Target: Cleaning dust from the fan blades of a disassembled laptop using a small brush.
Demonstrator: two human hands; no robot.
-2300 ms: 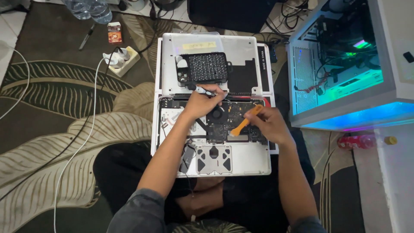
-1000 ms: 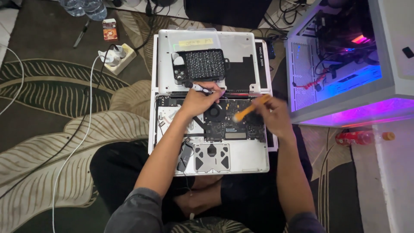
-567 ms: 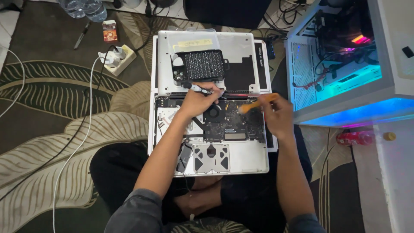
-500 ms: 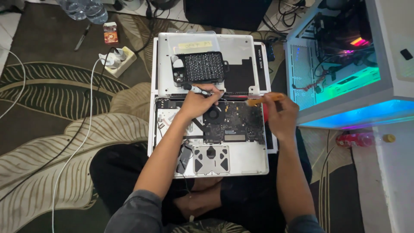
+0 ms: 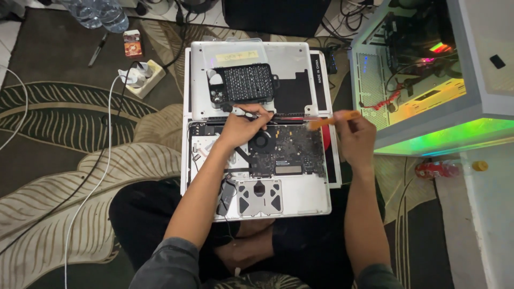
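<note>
Head view looks straight down on a person seated cross-legged on a patterned rug (image 5: 64, 176) with an opened silver laptop (image 5: 300, 198) resting across the lap. The laptop lies bottom side up with its cover off, so the inside shows: a dark green-black circuit board (image 5: 289, 152) with a round black fan (image 5: 262, 142) near its upper left, a pale rectangular trackpad backing (image 5: 259, 196) with four rounded cut-outs near the front edge, and a bare silver bay to the right of it. Just behind the laptop, touching its rear edge, lies a silver cover panel (image 5: 289, 59) carrying a yellow slip of paper and a black perforated keyboard piece (image 5: 246, 84).

Left hand (image 5: 241, 126) rests at the rear left of the board, its grip pinched around a small black-and-silver pen-like tool (image 5: 241, 111) that lies along the laptop's rear edge. Right hand (image 5: 356, 138) hovers above the laptop's right rear corner, its grip closed on a thin orange pry stick (image 5: 329, 120) that points left, its tip over the rear edge of the board.

To the right stands an open computer case (image 5: 428, 80) lit green and yellow inside. A white power strip (image 5: 142, 77) with a white cable sits on the rug to the left.
</note>
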